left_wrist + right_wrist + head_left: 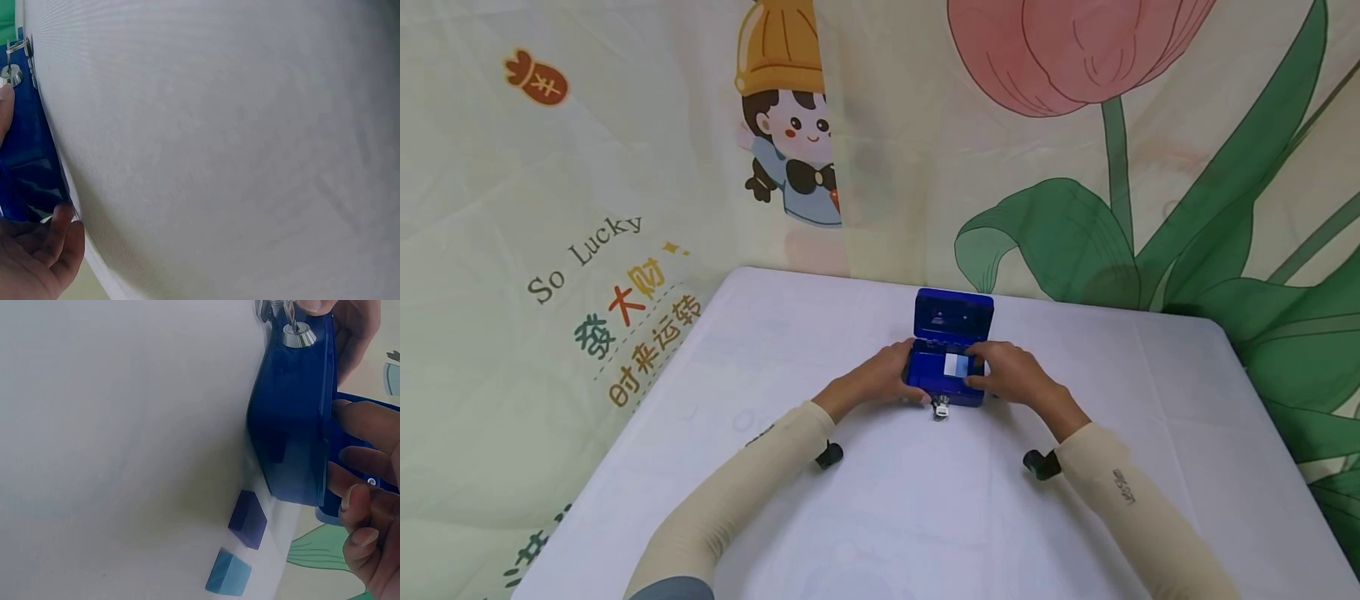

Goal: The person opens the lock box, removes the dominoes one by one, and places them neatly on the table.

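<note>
A small blue cash box (946, 388) stands on the table, its lid (953, 315) raised at the back. Keys (941, 408) hang from the lock (299, 336) on its front wall. My left hand (886, 372) grips the left side, thumb along the front near the lock. Inside the box lies a flat white and light-blue piece (956, 365). My right hand (1011, 372) reaches over the right rim, thumb and forefinger inside beside that piece, the other fingers bent in the right wrist view. I cannot tell whether its fingertips pinch anything.
A dark purple block (248, 520) and a light-blue block (229, 573) sit on the table by the box's right end. The white-covered table (880, 517) reaches back to a printed cloth backdrop (895, 167). Dark wrist cameras (1042, 465) stick out beneath the forearms.
</note>
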Action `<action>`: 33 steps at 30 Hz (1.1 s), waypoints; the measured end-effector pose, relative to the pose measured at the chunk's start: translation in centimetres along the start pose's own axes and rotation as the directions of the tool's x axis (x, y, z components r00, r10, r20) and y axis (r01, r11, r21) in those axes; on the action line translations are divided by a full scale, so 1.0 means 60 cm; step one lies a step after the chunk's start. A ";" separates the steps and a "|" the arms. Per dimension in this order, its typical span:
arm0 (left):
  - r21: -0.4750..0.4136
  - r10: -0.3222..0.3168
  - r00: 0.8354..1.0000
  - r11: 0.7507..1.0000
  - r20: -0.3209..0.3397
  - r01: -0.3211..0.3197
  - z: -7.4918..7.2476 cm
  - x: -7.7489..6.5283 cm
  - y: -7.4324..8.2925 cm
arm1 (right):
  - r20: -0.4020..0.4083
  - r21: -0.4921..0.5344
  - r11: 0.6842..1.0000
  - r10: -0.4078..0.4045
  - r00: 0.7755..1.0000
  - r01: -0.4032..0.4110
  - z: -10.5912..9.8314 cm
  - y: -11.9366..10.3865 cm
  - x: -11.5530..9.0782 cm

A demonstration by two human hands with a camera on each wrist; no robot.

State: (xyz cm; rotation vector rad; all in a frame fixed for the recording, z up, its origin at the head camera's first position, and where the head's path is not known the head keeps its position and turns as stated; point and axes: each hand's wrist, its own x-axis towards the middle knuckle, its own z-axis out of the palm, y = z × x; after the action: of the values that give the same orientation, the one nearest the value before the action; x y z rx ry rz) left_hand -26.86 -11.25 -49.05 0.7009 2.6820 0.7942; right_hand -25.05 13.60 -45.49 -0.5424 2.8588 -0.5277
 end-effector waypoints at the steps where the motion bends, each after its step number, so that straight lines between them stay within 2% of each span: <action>1: -0.002 0.000 1.000 1.000 -0.001 0.000 0.000 0.000 0.000 | 0.000 -0.006 1.000 -0.004 1.000 0.004 0.001 -0.001 0.002; 12: 0.004 0.004 1.000 1.000 0.002 -0.004 0.000 -0.001 0.002 | 0.001 -0.070 0.997 0.011 1.000 -0.011 0.010 -0.008 0.015; 19: -0.003 0.036 0.999 0.999 -0.006 -0.036 0.000 -0.001 -0.001 | 0.009 -0.091 0.995 0.042 0.999 -0.041 0.013 -0.014 0.021; 33: 0.006 0.030 1.000 1.000 -0.005 -0.030 0.001 -0.004 -0.002 | -0.007 -0.152 0.988 -0.011 1.000 0.009 0.022 -0.020 0.034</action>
State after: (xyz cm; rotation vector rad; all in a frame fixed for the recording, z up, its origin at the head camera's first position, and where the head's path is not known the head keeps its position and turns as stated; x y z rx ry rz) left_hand -26.69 -11.48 -49.13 0.7437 2.6849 0.7970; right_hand -26.22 11.35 -46.46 -0.5804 2.9216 -0.3150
